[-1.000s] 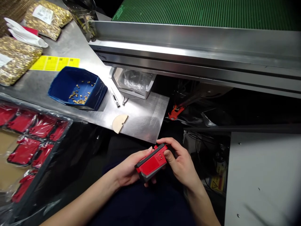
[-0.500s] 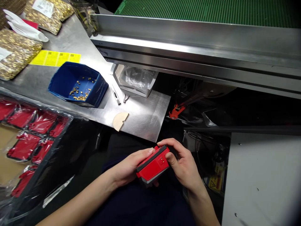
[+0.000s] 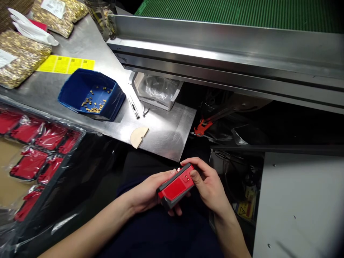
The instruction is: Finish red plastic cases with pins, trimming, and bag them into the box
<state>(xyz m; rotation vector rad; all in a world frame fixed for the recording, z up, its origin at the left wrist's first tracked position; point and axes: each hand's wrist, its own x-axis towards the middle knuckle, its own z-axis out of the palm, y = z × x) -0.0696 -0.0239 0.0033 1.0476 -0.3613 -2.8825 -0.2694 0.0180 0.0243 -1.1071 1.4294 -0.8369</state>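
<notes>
Over my lap I hold a red plastic casing with black edges (image 3: 175, 187); small gold-coloured dots show near its right end. My left hand (image 3: 149, 190) is closed on its left side, thumb along the top edge and fingertips showing beneath. My right hand (image 3: 208, 184) grips the right end, with the thumb on the red face and the index finger over the top corner. The underside of the casing is hidden. Beyond it on the metal table are a pale half-round piece (image 3: 139, 137), a utility knife (image 3: 134, 107) and small nippers (image 3: 145, 111).
A blue bin (image 3: 114, 102) holds small brass parts. Beside it stands a grey bin (image 3: 176, 98) with clear plastic bags. Bags of brass parts (image 3: 25, 59) lie far left. Bagged red parts (image 3: 29, 163) fill a box at left. The conveyor's metal rail (image 3: 215, 53) crosses above.
The casing has tilted slightly in my hands, so its red face is turned a little differently. More of my left fingertips show beneath it. Both hands keep their hold, and the view has shifted slightly.
</notes>
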